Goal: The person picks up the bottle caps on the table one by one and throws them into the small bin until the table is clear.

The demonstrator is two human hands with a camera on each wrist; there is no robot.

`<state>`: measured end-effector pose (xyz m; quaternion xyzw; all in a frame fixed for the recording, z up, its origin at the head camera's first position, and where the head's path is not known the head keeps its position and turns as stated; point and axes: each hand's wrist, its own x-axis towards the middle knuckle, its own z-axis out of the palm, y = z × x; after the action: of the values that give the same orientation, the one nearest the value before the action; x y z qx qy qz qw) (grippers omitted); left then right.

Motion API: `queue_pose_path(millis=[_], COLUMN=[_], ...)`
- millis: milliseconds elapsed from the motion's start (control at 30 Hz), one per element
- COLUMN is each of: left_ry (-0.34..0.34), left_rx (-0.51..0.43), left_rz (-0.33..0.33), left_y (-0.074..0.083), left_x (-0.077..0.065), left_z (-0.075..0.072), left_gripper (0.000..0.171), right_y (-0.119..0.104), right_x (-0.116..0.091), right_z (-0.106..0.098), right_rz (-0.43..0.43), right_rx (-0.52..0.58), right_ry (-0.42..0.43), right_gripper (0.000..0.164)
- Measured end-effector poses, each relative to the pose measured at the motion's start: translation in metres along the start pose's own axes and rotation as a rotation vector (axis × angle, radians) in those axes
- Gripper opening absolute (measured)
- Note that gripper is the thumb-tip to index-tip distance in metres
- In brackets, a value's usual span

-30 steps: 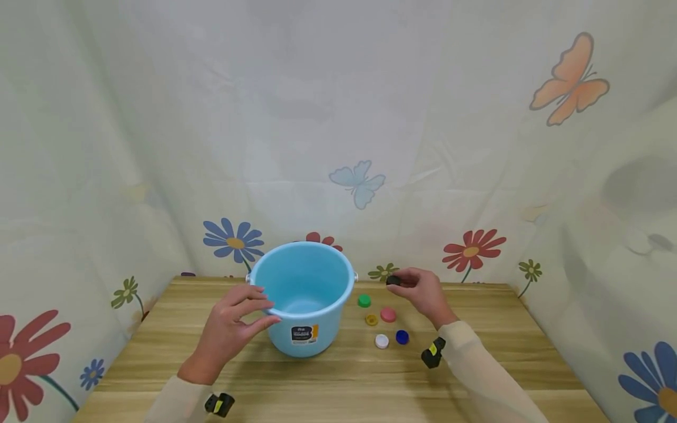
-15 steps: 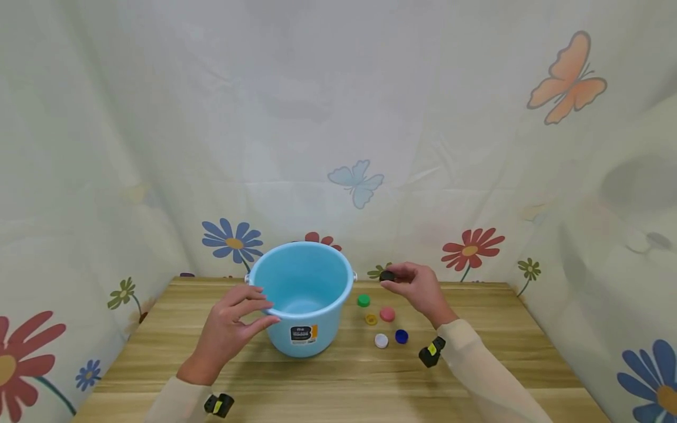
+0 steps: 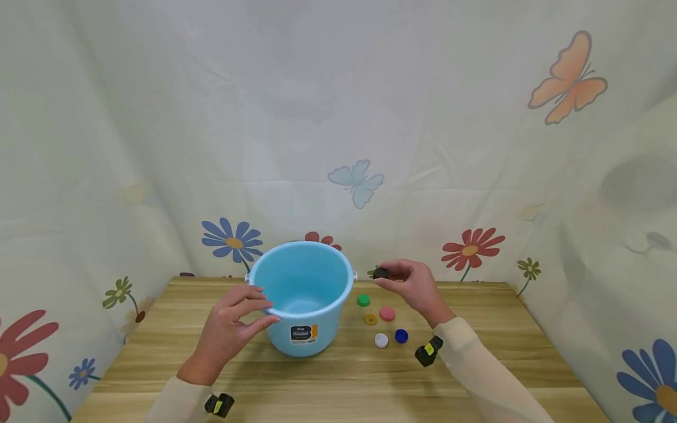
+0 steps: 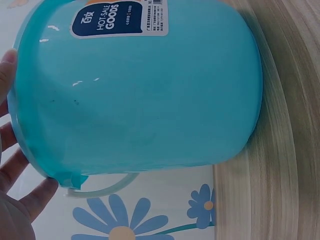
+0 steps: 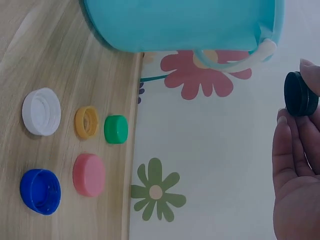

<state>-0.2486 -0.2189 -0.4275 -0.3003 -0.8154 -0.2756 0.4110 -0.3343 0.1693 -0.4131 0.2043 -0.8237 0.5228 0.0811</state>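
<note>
A light blue bucket (image 3: 302,329) with a label on its front stands upright on the wooden table. My left hand (image 3: 233,320) holds its near left rim, thumb on the outer side and fingers over the edge; the left wrist view shows the bucket wall (image 4: 145,100) close up. To the right of the bucket, my right hand (image 3: 418,288) pinches a black bottle cap (image 3: 381,273) between thumb and fingers, raised above the table. The right wrist view shows the ribbed side of this cap (image 5: 301,95) and its hollow face.
Right of the bucket lie several bottle caps: green (image 3: 363,300), pink (image 3: 388,314), yellow (image 3: 371,319), white (image 3: 381,341) and blue (image 3: 401,336). A white bucket handle (image 5: 245,60) hangs at the far side. A flowered curtain (image 3: 285,135) surrounds the table.
My right hand has moved left and slightly up with the black bottle cap, closer to the bucket. My left hand and the bucket have stayed in place.
</note>
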Motion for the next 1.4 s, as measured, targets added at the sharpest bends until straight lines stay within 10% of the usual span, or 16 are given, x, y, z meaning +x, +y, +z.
queue_pose_path(millis=[1400], left_ry=[-0.01], left_rx=[0.0], left_rz=[-0.014], left_y=[-0.001], left_x=[-0.001], left_z=[0.001], left_gripper=[0.037], right_y=[-0.058], right_x=[0.014], right_z=[0.042], right_rz=[-0.033], right_rx=[0.212], right_ry=[-0.048], right_gripper=[0.037])
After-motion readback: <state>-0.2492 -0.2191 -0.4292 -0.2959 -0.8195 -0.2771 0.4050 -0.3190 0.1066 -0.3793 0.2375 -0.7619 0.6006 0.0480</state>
